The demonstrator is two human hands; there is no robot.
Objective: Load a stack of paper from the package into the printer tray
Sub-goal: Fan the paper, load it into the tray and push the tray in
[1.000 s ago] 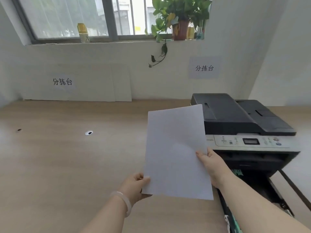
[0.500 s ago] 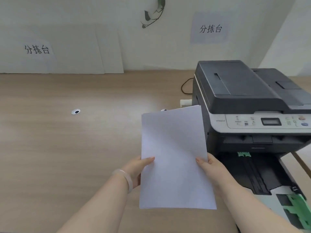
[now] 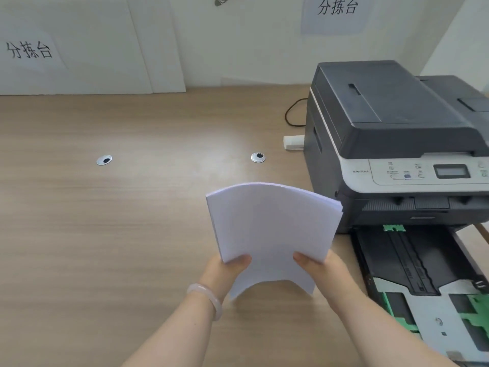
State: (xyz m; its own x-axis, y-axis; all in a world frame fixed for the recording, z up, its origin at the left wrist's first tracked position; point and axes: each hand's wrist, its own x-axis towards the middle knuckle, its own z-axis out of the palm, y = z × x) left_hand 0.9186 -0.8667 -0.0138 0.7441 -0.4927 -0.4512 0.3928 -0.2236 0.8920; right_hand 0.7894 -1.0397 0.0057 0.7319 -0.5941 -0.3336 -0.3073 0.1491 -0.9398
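I hold the paper (image 3: 272, 229) above the desk (image 3: 105, 234), left hand (image 3: 227, 274) and right hand (image 3: 322, 271) gripping its near corners, bowing it to loosen sheets before the open tray (image 3: 423, 300) just right.

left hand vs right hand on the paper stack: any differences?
The left hand wears a pale bangle at the wrist; the right hand wears none. The left hand pinches the paper stack at its left edge, the right hand at its right edge, nearer the open printer tray. Both have thumbs on top, bowing the stack upward.
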